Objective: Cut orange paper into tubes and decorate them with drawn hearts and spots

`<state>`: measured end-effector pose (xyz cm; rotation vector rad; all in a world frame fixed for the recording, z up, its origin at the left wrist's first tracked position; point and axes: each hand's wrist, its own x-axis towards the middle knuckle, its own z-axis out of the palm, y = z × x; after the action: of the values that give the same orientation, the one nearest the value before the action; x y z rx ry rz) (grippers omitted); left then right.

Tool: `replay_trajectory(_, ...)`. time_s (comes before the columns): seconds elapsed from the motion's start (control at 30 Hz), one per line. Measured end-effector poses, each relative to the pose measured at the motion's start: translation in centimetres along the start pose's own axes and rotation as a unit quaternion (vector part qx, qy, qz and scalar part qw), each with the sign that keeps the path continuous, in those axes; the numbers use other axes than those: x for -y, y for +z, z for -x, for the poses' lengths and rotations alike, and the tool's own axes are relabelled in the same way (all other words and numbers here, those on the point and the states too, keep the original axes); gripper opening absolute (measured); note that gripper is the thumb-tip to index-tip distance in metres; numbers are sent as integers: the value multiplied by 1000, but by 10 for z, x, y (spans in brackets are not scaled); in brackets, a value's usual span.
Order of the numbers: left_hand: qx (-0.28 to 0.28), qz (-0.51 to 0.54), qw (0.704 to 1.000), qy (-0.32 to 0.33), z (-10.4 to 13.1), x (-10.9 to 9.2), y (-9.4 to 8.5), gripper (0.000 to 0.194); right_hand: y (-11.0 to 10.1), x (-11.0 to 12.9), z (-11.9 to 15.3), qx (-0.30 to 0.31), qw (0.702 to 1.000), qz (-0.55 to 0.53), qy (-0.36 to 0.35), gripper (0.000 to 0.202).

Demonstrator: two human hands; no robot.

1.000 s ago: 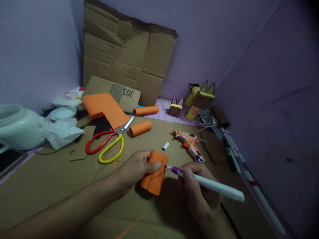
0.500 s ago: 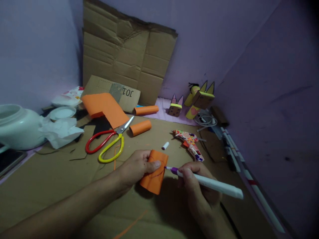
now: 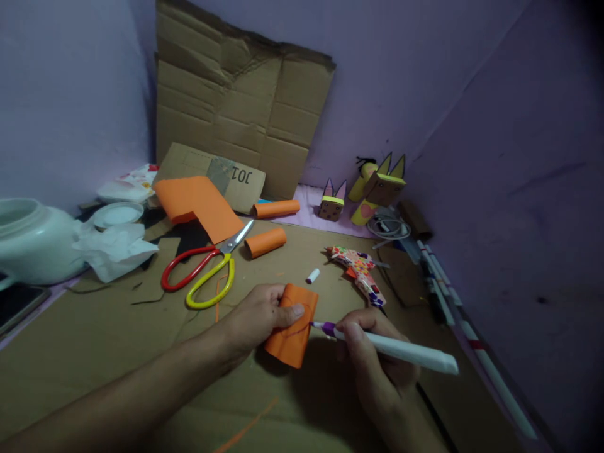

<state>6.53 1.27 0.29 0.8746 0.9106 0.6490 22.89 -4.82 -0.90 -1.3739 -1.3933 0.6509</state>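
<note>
My left hand (image 3: 265, 314) grips an orange paper tube (image 3: 293, 349), thumb pressed on its front and the other fingers hidden behind. A curved purple line shows on the tube around the thumb. My right hand (image 3: 372, 352) is closed around a white marker (image 3: 410, 352) with a purple collar, its tip touching the tube's right side. Behind the tube lies the marker's small white cap (image 3: 312, 275). Scissors (image 3: 219, 264) with one red and one yellow handle rest open to the left. Two more orange rolls, a shorter one (image 3: 266, 243) and a longer one (image 3: 276, 209), lie farther back.
A floral-patterned glue gun (image 3: 358, 269) lies right of the cap. Folded orange paper (image 3: 201, 204) sits behind the scissors. At the left stands a white teapot (image 3: 42, 245) beside crumpled tissue (image 3: 116, 251). Paper animal figures (image 3: 384, 187) and a coiled cable (image 3: 387, 226) are at the back right.
The marker tip has slid slightly down and left along the tube, with my right hand following. My left hand and the tube stay almost still.
</note>
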Motion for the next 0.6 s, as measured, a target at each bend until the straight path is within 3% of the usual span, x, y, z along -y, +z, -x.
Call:
replay_trajectory(0.37, 2, 9, 1000, 4, 1, 0, 0, 28, -1, -2, -1, -7, 1000, 13, -13, 32)
replay_trajectory(0.6, 13, 13, 1000, 14, 0, 1, -1, 28, -1, -9, -9, -45, 995, -81, -42, 20)
